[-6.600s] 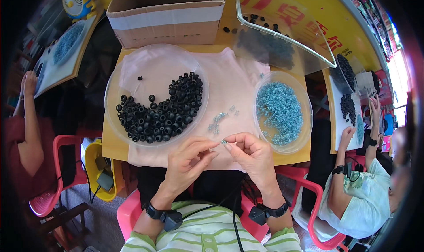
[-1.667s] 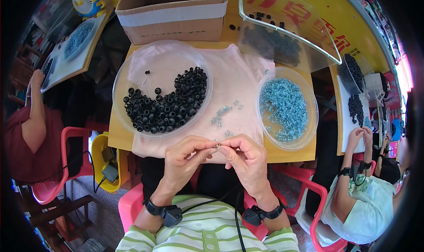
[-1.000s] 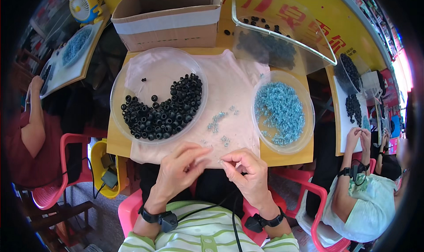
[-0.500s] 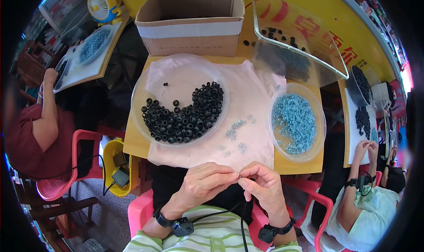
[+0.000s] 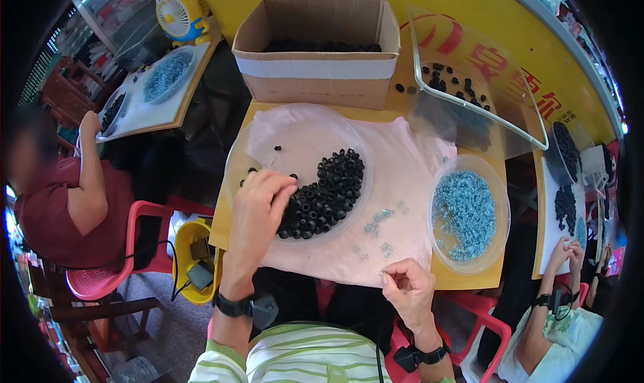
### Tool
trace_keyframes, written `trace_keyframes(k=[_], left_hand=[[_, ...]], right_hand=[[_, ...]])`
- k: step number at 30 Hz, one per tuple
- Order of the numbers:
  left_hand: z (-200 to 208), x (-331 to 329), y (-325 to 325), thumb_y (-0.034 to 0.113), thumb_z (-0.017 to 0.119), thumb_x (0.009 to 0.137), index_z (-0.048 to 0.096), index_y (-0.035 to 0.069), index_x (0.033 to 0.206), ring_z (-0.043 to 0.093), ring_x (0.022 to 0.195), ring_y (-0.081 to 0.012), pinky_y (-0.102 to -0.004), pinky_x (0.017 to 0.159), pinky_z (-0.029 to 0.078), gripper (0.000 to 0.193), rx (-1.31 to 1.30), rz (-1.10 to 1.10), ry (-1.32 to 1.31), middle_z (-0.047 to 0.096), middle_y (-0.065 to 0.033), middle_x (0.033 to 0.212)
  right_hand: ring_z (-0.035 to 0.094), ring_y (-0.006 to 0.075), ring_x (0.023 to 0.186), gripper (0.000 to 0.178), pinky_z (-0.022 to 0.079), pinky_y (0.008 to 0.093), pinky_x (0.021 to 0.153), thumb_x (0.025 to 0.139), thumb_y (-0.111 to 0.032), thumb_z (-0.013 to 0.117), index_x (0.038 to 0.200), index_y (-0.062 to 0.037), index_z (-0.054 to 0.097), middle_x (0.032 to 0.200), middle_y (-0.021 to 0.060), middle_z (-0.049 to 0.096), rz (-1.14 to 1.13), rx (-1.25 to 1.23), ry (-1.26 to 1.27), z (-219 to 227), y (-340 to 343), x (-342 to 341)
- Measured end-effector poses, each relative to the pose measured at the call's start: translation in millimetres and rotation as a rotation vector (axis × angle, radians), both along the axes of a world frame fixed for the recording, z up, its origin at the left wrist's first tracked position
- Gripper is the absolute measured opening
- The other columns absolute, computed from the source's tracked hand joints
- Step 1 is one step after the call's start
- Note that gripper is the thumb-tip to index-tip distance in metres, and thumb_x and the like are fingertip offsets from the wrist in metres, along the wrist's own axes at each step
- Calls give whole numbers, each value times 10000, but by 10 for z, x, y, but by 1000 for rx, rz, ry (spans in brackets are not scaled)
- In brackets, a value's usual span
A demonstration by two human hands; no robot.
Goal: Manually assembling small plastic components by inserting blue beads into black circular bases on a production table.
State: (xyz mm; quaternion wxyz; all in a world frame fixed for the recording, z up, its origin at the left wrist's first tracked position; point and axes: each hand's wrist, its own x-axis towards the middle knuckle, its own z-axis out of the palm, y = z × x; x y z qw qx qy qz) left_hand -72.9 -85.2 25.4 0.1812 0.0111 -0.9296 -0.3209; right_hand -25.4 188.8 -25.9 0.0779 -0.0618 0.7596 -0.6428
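My left hand [image 5: 258, 205] reaches over a wide, shallow clear plastic tray [image 5: 243, 148] at the left. Its fingers are pinched together low over small black bead-like pieces with holes [image 5: 322, 208], and whatever is between the fingertips is hidden. Near the front edge of the pink cloth [image 5: 322, 255], my right hand [image 5: 410, 290] holds thumb and forefinger together on something tiny and pale, too small to name. A few small clear-blue pieces [image 5: 379, 221] lie loose on the cloth. Beyond them, a round clear tray [image 5: 502, 208] holds a heap of translucent blue pieces [image 5: 464, 212].
A cardboard box [image 5: 318, 81] with black pieces inside stands at the back. Right of it, a clear plastic bin [image 5: 486, 125] leans near black pieces. A yellow bucket [image 5: 194, 262] is at lower left. People sit at tables on both sides, one in a maroon shirt [image 5: 57, 212].
My hands were together at the cloth's front edge. The left has moved forward and left over the black pieces; the right stays near the edge, still pinching. The whole view has shifted.
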Motion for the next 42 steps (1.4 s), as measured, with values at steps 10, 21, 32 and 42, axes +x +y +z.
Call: trace_keyframes(k=[10,21,32,42], left_hand=[[-231,-226,-75,81,700,772,658,-3,873,572,879,-322,-409,777,451,138,-34,70,-104,619,-135,864],[-248,-262,-74,56,671,767,598,21,828,590,809,-304,-410,738,437,101,-13,24,-57,626,-119,802],[47,-5,223,-67,583,846,554,17,891,673,917,-212,-294,774,520,99,907,-224,13,585,-62,867],[-115,782,799,-81,607,863,617,-5,994,632,958,-187,-311,833,538,152,1451,-520,-217,554,-104,1073]], right_hand=[[555,30,605,117,442,171,510,784,37,688,879,-8,639,729,7,617,93,-7,13,4,25,-49],[553,46,581,104,433,194,507,777,14,687,860,-22,636,716,12,615,119,7,96,-18,44,-64],[529,28,590,81,426,181,517,798,10,673,860,-23,631,717,-6,593,164,-33,148,-35,94,-23],[560,55,669,84,484,186,620,828,53,613,905,21,619,813,38,618,95,-375,-65,423,126,123]])
